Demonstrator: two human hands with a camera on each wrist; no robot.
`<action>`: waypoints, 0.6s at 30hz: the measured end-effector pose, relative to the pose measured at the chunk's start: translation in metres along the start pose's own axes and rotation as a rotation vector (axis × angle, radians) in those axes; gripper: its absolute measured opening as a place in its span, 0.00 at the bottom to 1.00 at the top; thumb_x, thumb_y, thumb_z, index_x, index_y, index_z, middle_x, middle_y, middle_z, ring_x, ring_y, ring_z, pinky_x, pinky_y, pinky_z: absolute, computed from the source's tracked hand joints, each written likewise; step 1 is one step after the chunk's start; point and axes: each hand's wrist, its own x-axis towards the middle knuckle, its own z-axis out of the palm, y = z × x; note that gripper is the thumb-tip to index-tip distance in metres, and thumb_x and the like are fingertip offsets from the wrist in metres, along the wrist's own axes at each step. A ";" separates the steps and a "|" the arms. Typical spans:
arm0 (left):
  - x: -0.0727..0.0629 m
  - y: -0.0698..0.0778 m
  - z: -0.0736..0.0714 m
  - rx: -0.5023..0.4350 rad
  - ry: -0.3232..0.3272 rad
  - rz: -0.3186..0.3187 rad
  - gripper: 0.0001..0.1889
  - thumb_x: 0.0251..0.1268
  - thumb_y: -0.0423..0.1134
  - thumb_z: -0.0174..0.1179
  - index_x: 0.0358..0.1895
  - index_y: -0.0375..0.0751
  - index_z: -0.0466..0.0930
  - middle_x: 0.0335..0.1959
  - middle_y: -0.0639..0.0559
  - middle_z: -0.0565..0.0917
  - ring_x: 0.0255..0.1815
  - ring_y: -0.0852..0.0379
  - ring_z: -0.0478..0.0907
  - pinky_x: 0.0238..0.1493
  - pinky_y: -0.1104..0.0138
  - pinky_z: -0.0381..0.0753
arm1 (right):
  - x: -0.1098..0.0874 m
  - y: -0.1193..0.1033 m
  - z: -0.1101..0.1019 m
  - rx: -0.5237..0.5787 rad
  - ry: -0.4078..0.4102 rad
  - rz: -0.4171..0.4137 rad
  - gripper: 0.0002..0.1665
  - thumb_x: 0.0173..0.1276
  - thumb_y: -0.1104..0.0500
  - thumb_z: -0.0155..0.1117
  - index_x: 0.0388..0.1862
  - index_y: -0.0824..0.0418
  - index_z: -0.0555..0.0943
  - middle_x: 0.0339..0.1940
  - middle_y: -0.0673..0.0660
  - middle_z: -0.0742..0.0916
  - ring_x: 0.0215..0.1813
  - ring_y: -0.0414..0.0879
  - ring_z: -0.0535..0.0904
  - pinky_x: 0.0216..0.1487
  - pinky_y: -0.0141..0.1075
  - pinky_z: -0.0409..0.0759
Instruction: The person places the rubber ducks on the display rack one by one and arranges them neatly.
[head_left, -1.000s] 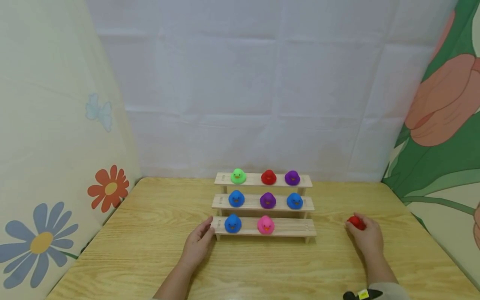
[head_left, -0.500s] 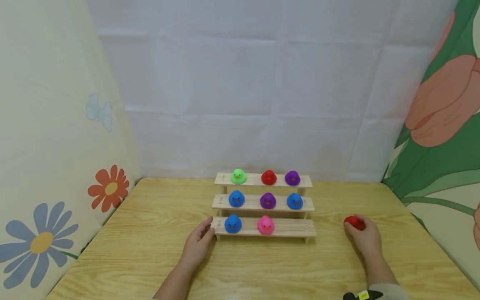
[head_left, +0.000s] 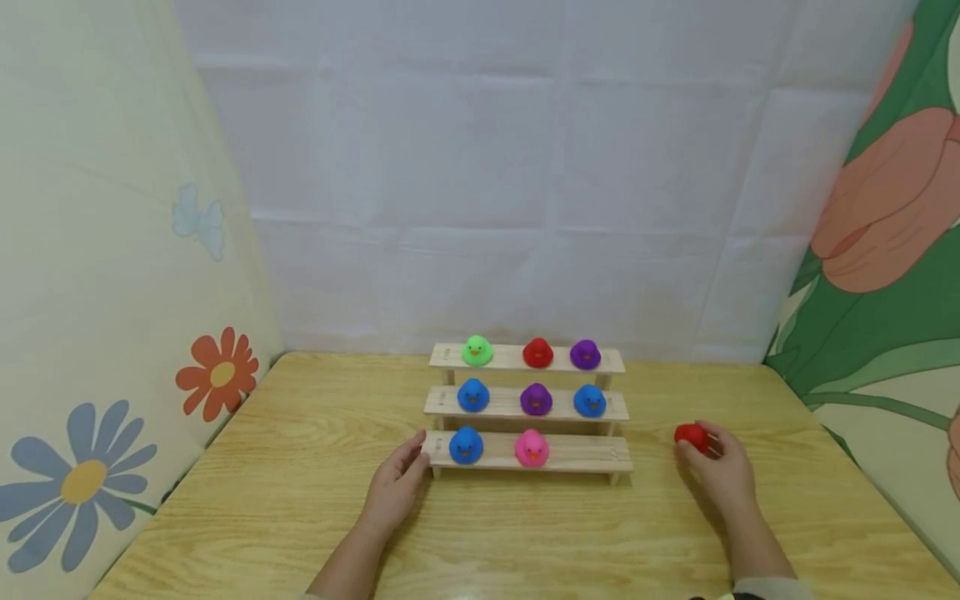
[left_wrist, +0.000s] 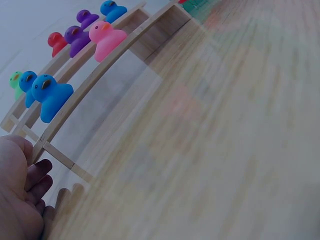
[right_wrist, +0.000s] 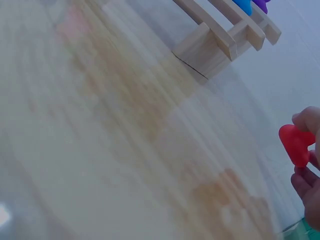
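A three-tiered wooden stand point(head_left: 577, 454) stands on the table, with rubber ducks facing me. My left hand point(head_left: 393, 483) holds the left end of its lowest shelf, fingers curled at the edge in the left wrist view. A blue duck point(head_left: 466, 446) and a pink duck point(head_left: 532, 448) sit on that shelf, whose right part is bare. My right hand point(head_left: 723, 471) pinches a red rubber duck point(head_left: 691, 437) between thumb and fingers, right of the stand. In the right wrist view this red duck point(right_wrist: 296, 145) appears at the right edge, partly hidden by the fingers.
The middle shelf bears a blue duck point(head_left: 473, 395), a purple duck point(head_left: 536, 400) and another blue duck point(head_left: 590, 401). On the top shelf are a green duck point(head_left: 477, 351), a red duck point(head_left: 537, 352) and a purple duck point(head_left: 585, 355). A white cloth point(head_left: 465, 167) hangs behind.
My right hand has moved a little left toward the stand, carrying the red duck. My left hand and the stand have stayed in place.
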 end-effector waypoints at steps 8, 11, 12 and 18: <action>0.001 -0.002 0.001 0.000 0.002 -0.005 0.24 0.77 0.37 0.49 0.71 0.32 0.65 0.67 0.35 0.73 0.70 0.43 0.69 0.70 0.56 0.69 | -0.009 -0.011 0.010 0.065 -0.011 0.016 0.35 0.71 0.55 0.62 0.73 0.63 0.63 0.71 0.67 0.71 0.67 0.55 0.69 0.42 0.10 0.65; 0.002 -0.002 0.001 -0.004 0.005 -0.012 0.24 0.77 0.37 0.49 0.71 0.32 0.65 0.67 0.35 0.73 0.70 0.43 0.69 0.70 0.54 0.68 | -0.012 -0.015 0.013 0.055 0.011 0.004 0.33 0.70 0.57 0.63 0.71 0.63 0.65 0.69 0.66 0.74 0.59 0.43 0.72 0.44 0.10 0.66; 0.002 -0.002 0.001 -0.003 0.006 -0.013 0.24 0.77 0.37 0.49 0.71 0.32 0.65 0.67 0.35 0.74 0.70 0.43 0.69 0.70 0.54 0.68 | -0.013 -0.015 0.014 0.055 0.014 -0.005 0.33 0.70 0.57 0.63 0.70 0.63 0.65 0.68 0.66 0.74 0.56 0.38 0.72 0.44 0.10 0.67; 0.002 -0.002 0.002 -0.012 0.004 -0.023 0.24 0.77 0.37 0.49 0.71 0.34 0.65 0.67 0.36 0.73 0.70 0.43 0.69 0.71 0.53 0.68 | -0.020 -0.022 0.020 0.063 0.041 -0.072 0.29 0.68 0.60 0.66 0.65 0.66 0.71 0.61 0.61 0.77 0.43 0.18 0.68 0.47 0.10 0.68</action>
